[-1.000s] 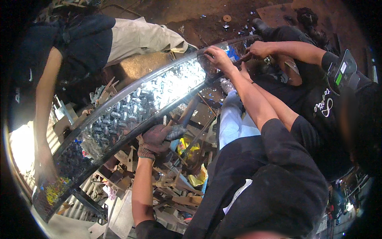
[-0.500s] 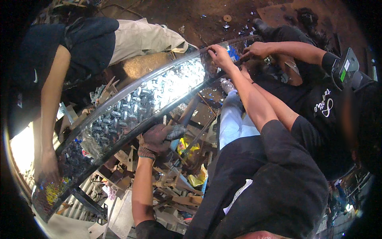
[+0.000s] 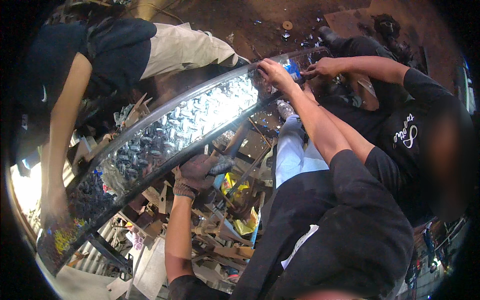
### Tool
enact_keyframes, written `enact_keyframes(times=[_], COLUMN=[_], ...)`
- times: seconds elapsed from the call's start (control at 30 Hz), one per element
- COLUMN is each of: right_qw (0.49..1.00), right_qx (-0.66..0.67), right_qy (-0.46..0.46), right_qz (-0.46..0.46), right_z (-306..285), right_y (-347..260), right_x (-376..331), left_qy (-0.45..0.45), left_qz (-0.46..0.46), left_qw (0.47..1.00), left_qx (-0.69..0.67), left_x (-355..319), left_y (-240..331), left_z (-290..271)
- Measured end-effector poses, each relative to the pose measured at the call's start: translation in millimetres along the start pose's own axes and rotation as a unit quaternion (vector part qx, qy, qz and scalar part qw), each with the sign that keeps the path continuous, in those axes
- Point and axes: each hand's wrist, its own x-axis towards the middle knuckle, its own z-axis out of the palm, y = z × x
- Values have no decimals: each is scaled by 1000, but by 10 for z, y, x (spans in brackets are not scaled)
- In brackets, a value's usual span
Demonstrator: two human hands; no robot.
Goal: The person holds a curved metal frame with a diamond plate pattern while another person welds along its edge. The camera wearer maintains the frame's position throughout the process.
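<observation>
A long transparent panel with a curved far edge and a dark straight rail runs diagonally in front of me. My right hand, bare, reaches across it, with curled fingers at its far edge near the right end. Below the rail is my left hand, in a dark-coated knit glove, close against the rail's underside. Its fingers look curled, but what they hold is hidden. A co-worker's hand is beside my right hand, at the panel's right end, next to a blue patch.
Another person's arm reaches to the panel's left end, near a yellow patch. Scrap pieces and yellow wrappers lie below the rail. A dark bracket juts from it at lower left. Litter lies on the brown floor.
My right hand has shifted slightly left along the panel's edge. The gloved left hand has barely moved. The co-worker on the right has shifted a little, and the left person's forearm is blurred by motion.
</observation>
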Motion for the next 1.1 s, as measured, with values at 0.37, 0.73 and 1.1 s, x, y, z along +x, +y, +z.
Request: enact_keyframes(times=[0.37, 0.73, 1.1], right_qw=[998, 994, 996], right_qx=[20, 47, 19], right_qy=[11, 69, -53], right_qz=[60, 71, -70], right_z=[188, 72, -107], right_y=[-27, -140, -18], right_x=[31, -121, 5], left_qy=[-9, -2, 4], left_qz=[-28, -11, -7], left_qw=[1000, 1000, 1000], left_qx=[1, 19, 20], left_x=[-20, -14, -14], left_y=[-14, -39, -42], left_z=[45, 49, 70])
